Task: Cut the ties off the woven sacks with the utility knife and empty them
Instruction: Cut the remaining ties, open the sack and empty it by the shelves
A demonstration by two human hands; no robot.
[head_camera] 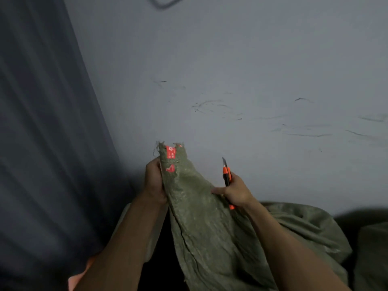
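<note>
Dark grey cloth, a curtain (42, 143) by the look of it, hangs down the left side in front of a pale, scuffed wall (231, 59). Just right of it the left hand (154, 181) is closed round the gathered neck of a dull green woven sack (199, 217) and holds it upright, so the frayed top pokes out above the fist. That top carries red patches (170, 152), which could be a label or tape. Whether a tie is on the neck cannot be told in this dim light. The body of the sack falls away towards the bottom of the view between the two forearms. Further right, the right hand (235, 192) grips an orange and black utility knife (226, 175) with its blade out and pointing up, clear of the fabric, while one finger of that hand touches the sack's side. More green sacking (315, 232) lies heaped behind the right arm. The danger here seems to be the bare blade so near the holding hand: a cut drawn across the neck towards the left fist could slip off the rough weave and catch the fingers. The poor light makes a misjudged stroke more likely. A stroke made too low would slash the sack and not the tie, and the contents could spill early.
</note>
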